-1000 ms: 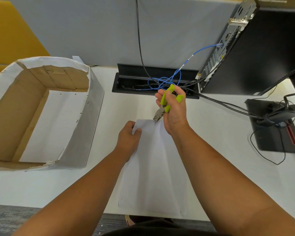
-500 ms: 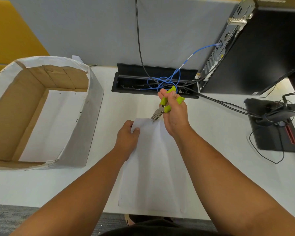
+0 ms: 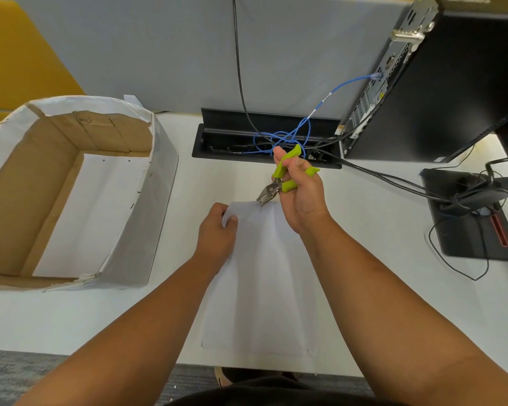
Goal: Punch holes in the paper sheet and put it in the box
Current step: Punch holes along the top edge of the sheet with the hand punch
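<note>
A white paper sheet [image 3: 261,288] lies on the white desk in front of me, its far edge lifted a little. My left hand [image 3: 217,235] pinches the sheet's far left corner, thumb on top. My right hand [image 3: 299,191] grips a hole punch [image 3: 279,181] with lime-green handles; its metal jaws sit at the sheet's far edge, near the middle. The cardboard box [image 3: 159,183], wrapped in white paper on the outside, stands open at the left with white sheets on its floor.
A black cable tray [image 3: 217,136] with blue and black cables is set into the desk behind the sheet. A black computer case [image 3: 440,92] stands at the back right, and a black monitor base [image 3: 467,230] with wires lies to the right.
The punch's jaws have slid a little left along the sheet's far edge. My left hand keeps its hold on the corner.
</note>
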Demonstrator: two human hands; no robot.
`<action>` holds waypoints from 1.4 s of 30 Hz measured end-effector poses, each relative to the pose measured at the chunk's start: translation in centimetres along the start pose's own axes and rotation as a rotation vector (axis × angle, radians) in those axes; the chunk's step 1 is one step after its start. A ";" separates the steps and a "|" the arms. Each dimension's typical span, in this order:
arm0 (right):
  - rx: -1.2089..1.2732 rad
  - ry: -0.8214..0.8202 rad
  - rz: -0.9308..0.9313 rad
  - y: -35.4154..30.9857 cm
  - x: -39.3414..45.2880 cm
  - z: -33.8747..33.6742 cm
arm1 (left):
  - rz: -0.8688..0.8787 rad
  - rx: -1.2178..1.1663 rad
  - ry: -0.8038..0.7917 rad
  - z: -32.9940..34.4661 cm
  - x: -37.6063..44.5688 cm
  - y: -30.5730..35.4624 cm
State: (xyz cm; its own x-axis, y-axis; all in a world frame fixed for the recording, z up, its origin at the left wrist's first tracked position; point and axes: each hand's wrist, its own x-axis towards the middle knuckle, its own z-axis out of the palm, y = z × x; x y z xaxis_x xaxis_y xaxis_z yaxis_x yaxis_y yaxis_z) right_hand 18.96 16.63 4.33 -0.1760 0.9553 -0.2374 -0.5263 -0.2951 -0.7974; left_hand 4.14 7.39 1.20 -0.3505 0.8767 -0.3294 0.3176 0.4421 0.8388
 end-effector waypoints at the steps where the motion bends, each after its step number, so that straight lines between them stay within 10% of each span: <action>1: -0.002 0.007 -0.004 0.0 0.0 0.1 | 0.000 0.004 -0.003 0.1 0.0 0.0; 25: -0.580 0.254 0.203 -0.2 0.1 0.1 | -0.021 -0.016 -0.022 0.3 0.2 -0.1; 42: -0.344 0.176 0.351 -0.9 -0.6 -0.2 | -0.033 -0.087 0.001 0.3 0.2 -0.1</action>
State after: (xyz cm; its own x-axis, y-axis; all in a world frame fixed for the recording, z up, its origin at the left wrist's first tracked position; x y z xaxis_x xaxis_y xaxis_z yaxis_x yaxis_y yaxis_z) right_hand 19.68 16.28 5.09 -0.1343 0.7967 -0.5892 -0.1514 -0.6041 -0.7824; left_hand 4.28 7.60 0.90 -0.3605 0.8616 -0.3572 0.2281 0.4528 0.8620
